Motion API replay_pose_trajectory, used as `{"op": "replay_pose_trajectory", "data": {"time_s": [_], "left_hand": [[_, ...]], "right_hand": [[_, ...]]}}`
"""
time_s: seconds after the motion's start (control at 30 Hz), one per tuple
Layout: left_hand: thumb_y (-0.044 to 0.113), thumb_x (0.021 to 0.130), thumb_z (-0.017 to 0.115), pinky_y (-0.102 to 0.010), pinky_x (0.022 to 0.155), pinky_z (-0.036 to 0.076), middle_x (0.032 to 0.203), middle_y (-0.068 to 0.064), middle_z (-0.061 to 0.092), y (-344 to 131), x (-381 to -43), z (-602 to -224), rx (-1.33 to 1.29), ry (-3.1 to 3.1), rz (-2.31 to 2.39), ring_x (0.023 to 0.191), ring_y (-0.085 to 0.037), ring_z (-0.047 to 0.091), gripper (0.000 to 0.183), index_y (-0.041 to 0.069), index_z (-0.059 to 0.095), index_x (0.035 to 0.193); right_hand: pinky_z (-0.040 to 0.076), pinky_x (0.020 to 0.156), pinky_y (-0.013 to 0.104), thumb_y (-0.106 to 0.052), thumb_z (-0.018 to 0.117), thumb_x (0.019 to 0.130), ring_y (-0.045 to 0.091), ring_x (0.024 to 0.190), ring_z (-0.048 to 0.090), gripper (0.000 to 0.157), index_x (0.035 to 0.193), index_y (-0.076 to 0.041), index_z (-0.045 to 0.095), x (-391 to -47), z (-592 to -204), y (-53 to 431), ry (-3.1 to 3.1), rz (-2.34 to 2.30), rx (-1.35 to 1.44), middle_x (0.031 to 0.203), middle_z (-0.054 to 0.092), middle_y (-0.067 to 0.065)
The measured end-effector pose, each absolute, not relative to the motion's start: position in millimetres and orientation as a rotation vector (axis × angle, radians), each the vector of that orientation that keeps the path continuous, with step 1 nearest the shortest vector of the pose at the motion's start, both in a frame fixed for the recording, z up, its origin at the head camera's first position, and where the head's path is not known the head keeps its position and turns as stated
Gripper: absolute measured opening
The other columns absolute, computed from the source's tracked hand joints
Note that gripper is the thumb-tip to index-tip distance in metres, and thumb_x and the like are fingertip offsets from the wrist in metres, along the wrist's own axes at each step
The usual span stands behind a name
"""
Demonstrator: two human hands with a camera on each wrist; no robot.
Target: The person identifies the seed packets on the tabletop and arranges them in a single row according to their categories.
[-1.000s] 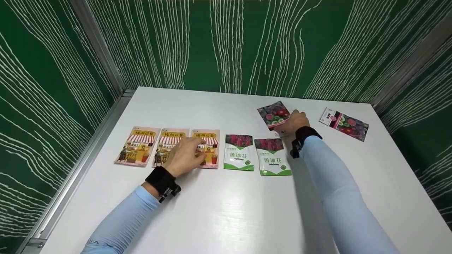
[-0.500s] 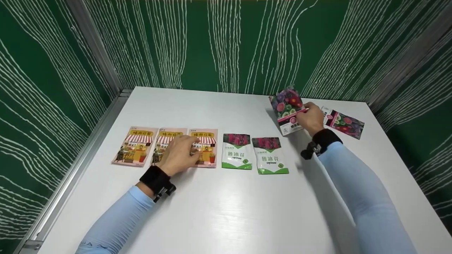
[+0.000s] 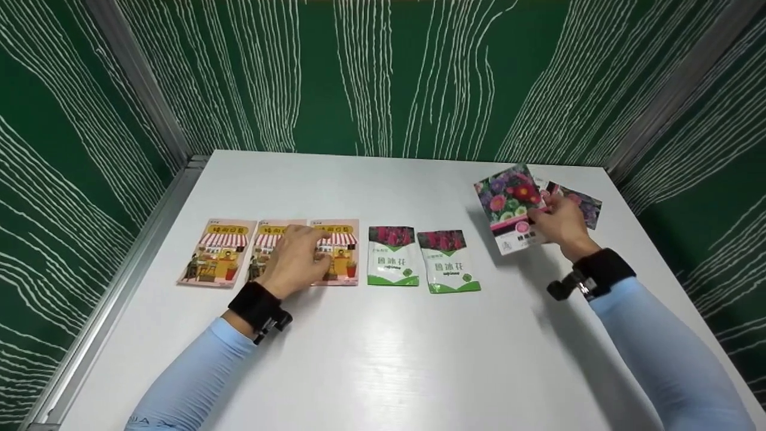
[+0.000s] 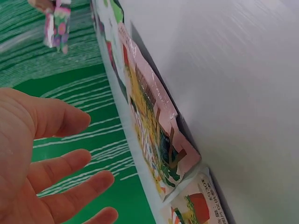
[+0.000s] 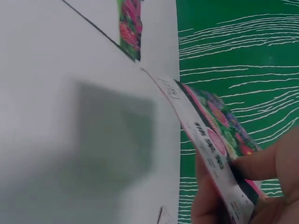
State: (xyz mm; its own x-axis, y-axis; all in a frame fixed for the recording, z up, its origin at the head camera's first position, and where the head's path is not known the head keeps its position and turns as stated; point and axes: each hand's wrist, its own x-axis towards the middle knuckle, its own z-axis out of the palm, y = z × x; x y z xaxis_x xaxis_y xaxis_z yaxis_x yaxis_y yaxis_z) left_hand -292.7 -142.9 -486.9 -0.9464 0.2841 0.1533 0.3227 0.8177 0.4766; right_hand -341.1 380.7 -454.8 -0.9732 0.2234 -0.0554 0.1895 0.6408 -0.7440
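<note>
My right hand pinches a seed packet with a flower picture and a pink-and-black band. The right wrist view shows the thumb on its printed face, fingers behind, and the packet tilted above the table. Behind that hand lies a second flower seed packet, partly hidden. My left hand hovers with loosely bent fingers over the pink packets and holds nothing. It partly covers the middle pink packet; others lie to its left, a pink packet, and right, a pink packet.
Two white-and-green seed packets, the left packet and the right packet, lie right of the pink ones. The white table is bounded by green walls with white lines.
My right hand has lifted the flower seed packet off the table and carried it right and nearer, beside the other flower packet. The left hand stays over the pink packets.
</note>
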Motion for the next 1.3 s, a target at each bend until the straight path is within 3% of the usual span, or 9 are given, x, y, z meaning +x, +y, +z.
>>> {"op": "replay_pose_trajectory", "data": {"time_s": [0.13,0.23,0.33,0.43,0.5,0.8,1.2,1.3], "left_hand": [[0.021,0.098,0.076,-0.061,0.125,0.046,0.144,-0.02,0.075,-144.0,-294.9,-484.7,-0.495,-2.922,-0.779,0.142,-0.043,0.058,0.048,0.006,0.072,0.144],[0.023,0.098,0.076,-0.061,0.127,0.044,0.147,-0.019,0.074,-145.4,-296.0,-484.3,-0.49,-2.93,-0.78,0.145,-0.042,0.057,0.049,0.008,0.072,0.145],[0.024,0.099,0.076,-0.062,0.126,0.044,0.148,-0.018,0.074,-147.3,-296.7,-485.3,-0.491,-2.925,-0.789,0.145,-0.042,0.057,0.049,0.009,0.071,0.146],[0.025,0.1,0.075,-0.064,0.123,0.046,0.145,-0.02,0.075,-149.8,-296.1,-486.9,-0.493,-2.905,-0.796,0.142,-0.044,0.058,0.048,0.007,0.072,0.145],[0.025,0.1,0.075,-0.064,0.122,0.046,0.145,-0.021,0.075,-151.5,-296.0,-488.3,-0.481,-2.901,-0.802,0.141,-0.045,0.059,0.048,0.006,0.072,0.145],[0.024,0.1,0.079,-0.062,0.118,0.049,0.145,-0.022,0.074,-157.3,-294.5,-489.9,-0.438,-2.913,-0.791,0.137,-0.044,0.06,0.047,0.004,0.072,0.142],[0.025,0.101,0.076,-0.063,0.12,0.049,0.145,-0.023,0.074,-156.9,-296.3,-487.7,-0.447,-2.914,-0.727,0.138,-0.045,0.061,0.047,0.003,0.072,0.142],[0.025,0.101,0.076,-0.063,0.122,0.048,0.147,-0.024,0.072,-156.6,-296.5,-485.4,-0.454,-2.917,-0.727,0.14,-0.046,0.06,0.048,0.003,0.071,0.143]], "right_hand": [[0.067,0.063,0.031,-0.017,0.064,0.108,0.004,0.07,0.068,0.045,0.141,0.011,0.054,-326.0,-469.0,386.5,-2.893,1.372,-0.34,0.109,0.069,0.016],[0.066,0.061,0.034,-0.021,0.068,0.106,0.011,0.073,0.067,0.039,0.129,0.01,0.06,-317.4,-478.7,390.4,-3.019,1.219,-0.283,0.103,0.069,0.017],[0.054,0.056,0.035,-0.03,0.074,0.102,0.018,0.072,0.063,0.03,0.101,-0.001,0.068,-311.1,-484.3,393.8,-3.156,0.909,-0.228,0.087,0.068,0.011],[0.042,0.054,0.035,-0.038,0.079,0.096,0.022,0.064,0.062,0.036,0.076,-0.013,0.065,-308.3,-486.4,395.2,-3.247,0.694,-0.213,0.069,0.065,0.002],[0.043,0.051,0.035,-0.043,0.082,0.093,0.021,0.059,0.063,0.04,0.068,-0.018,0.062,-307.2,-486.7,395.0,-3.29,0.641,-0.233,0.062,0.063,0.0],[0.047,0.052,0.037,-0.052,0.085,0.086,0.021,0.059,0.068,0.044,0.078,-0.011,0.072,-304.7,-486.9,388.6,-3.371,0.529,-0.243,0.069,0.075,0.007],[0.049,0.054,0.039,-0.052,0.088,0.088,0.029,0.066,0.066,0.057,0.094,0.002,0.075,-305.8,-480.4,377.5,-3.344,0.303,-0.126,0.072,0.071,0.012],[0.047,0.053,0.038,-0.051,0.089,0.088,0.029,0.066,0.065,0.054,0.091,0.001,0.075,-307.2,-476.5,375.8,-3.332,0.265,-0.099,0.072,0.07,0.011]]}}
